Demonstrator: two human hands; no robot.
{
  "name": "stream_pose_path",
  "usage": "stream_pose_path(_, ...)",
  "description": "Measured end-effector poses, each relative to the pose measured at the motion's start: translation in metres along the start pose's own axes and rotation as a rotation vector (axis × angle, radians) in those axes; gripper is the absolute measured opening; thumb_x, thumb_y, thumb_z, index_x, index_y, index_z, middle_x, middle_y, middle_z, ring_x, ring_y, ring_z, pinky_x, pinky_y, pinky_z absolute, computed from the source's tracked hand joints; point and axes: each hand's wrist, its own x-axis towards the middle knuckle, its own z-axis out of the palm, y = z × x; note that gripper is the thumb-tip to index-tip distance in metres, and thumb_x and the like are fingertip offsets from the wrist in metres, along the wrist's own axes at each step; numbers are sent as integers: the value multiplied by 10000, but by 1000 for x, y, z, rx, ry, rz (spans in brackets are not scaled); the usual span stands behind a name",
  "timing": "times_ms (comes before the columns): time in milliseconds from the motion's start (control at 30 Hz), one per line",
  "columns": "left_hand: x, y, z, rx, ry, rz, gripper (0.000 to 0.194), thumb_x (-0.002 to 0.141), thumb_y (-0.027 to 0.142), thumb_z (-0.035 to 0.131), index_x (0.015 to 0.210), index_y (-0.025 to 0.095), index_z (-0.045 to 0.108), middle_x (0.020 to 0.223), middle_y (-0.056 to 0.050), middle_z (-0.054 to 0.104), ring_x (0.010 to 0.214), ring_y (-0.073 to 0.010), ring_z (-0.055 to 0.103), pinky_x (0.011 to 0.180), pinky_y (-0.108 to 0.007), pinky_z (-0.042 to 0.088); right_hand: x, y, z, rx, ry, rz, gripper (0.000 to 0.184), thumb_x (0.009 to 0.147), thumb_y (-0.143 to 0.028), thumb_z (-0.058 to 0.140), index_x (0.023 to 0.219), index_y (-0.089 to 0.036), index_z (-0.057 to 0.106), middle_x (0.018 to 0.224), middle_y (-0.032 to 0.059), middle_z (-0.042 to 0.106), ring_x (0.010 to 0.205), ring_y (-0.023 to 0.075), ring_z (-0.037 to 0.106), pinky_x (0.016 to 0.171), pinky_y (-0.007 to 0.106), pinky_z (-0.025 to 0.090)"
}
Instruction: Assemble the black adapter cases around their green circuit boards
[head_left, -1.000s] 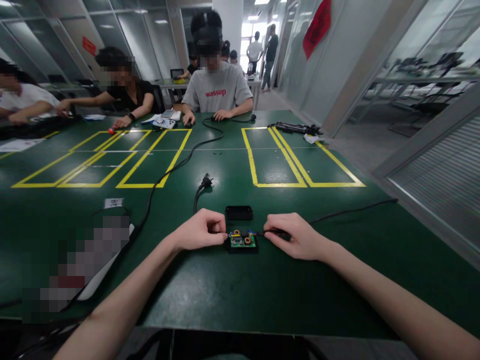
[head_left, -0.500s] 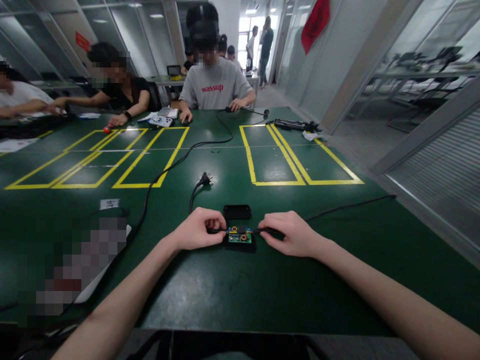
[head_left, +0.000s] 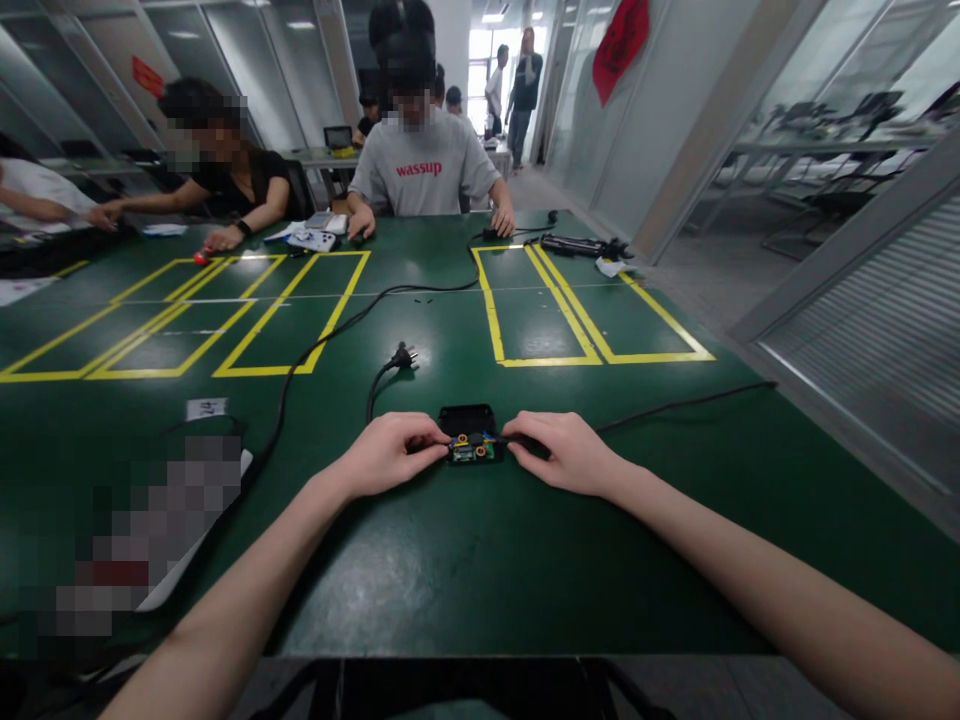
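Between my hands, a small green circuit board [head_left: 472, 450] with copper coils lies in a shallow black case half [head_left: 480, 461]. The other black case half [head_left: 466, 412] is right behind it. My left hand [head_left: 397, 452] pinches at the board's left end, where a black power cord [head_left: 373, 395] with a plug [head_left: 405, 356] runs in. At the right end my right hand [head_left: 559, 450] has its fingers closed around a second black cable [head_left: 660, 407], which trails off to the right across the table. My fingertips partly hide both cord ends.
Yellow tape rectangles [head_left: 551, 362] mark the green table [head_left: 450, 580]. At left lies a blurred-out object with a white edge [head_left: 240, 480]. A long black cable [head_left: 360, 325] crosses the table. A black tripod [head_left: 585, 247] lies at the far right. People sit across the table.
Both my hands have shifted forward with the board, which now sits down in the case half, closer to the other half. The co-worker opposite has set down the cable adapter.
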Motion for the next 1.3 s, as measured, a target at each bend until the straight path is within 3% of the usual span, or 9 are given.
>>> stream_pose_path(133, 0, 2, -1, 65, 18, 86, 232, 966, 288, 597, 820, 173, 735, 844, -34, 679, 771, -146, 623, 700, -231, 453, 1, 3, 1, 51, 19, -57, 138, 977, -214, 530, 1041, -190, 651, 949, 73, 734, 812, 184, 708, 689, 282, 528)
stream_pose_path(267, -1, 2, 0, 66, 1, 97, 168, 967, 220, 580, 912, 181, 733, 936, -40, 693, 809, -150, 647, 723, -233, 474, 0, 4, 1, 124, 24, -73, 111, 967, -198, 563, 1025, -194, 658, 935, 69, 736, 817, 183, 708, 715, 285, 538)
stream_pose_path(500, -1, 3, 1, 129, 8, 122, 160, 946, 196, 568, 900, 180, 720, 900, -33, 681, 748, -140, 632, 674, -229, 462, 0, 7, -2, 161, -18, -94, 177, 905, -281, 720, 1046, -187, 671, 937, 64, 724, 825, 196, 699, 711, 292, 524)
stream_pose_path(733, -1, 8, 4, 348, 19, 201, 182, 903, 133, 513, 878, 184, 685, 890, -35, 665, 769, -155, 634, 710, -246, 470, 5, 6, 5, 50, -10, -172, 178, 987, -325, 656, 883, -182, 633, 876, 78, 690, 814, 205, 620, 726, 324, 501)
stream_pose_path(967, 0, 15, 7, 544, -22, 267, 148, 869, 151, 531, 820, 176, 668, 901, -76, 688, 834, -205, 636, 765, -304, 486, 8, 1, -6, 44, -65, -171, 169, 968, -328, 664, 862, -197, 646, 963, 91, 701, 894, 229, 630, 792, 374, 513)
stream_pose_path(1100, 1, 9, 11, 287, 122, 152, 179, 879, 163, 532, 936, 185, 701, 874, -39, 685, 776, -168, 638, 723, -266, 491, 7, 3, 0, 88, 73, -95, 171, 985, -305, 605, 866, -213, 687, 970, 90, 705, 889, 225, 641, 799, 388, 529)
stream_pose_path(1200, 4, 2, 13, 251, 284, -20, 218, 900, 210, 541, 1032, 180, 712, 850, -25, 663, 737, -163, 620, 718, -275, 499, 10, 5, 9, 37, 202, 43, 146, 981, -288, 596, 981, -218, 724, 1056, 115, 699, 996, 262, 632, 871, 447, 542)
stream_pose_path(1300, 8, -3, 15, 251, 316, -119, 250, 916, 292, 574, 1064, 177, 740, 954, -54, 675, 841, -195, 646, 779, -307, 528, 13, 9, 15, 15, 163, 109, 178, 969, -291, 615, 1068, -212, 739, 1183, 134, 701, 1130, 307, 601, 962, 537, 524)
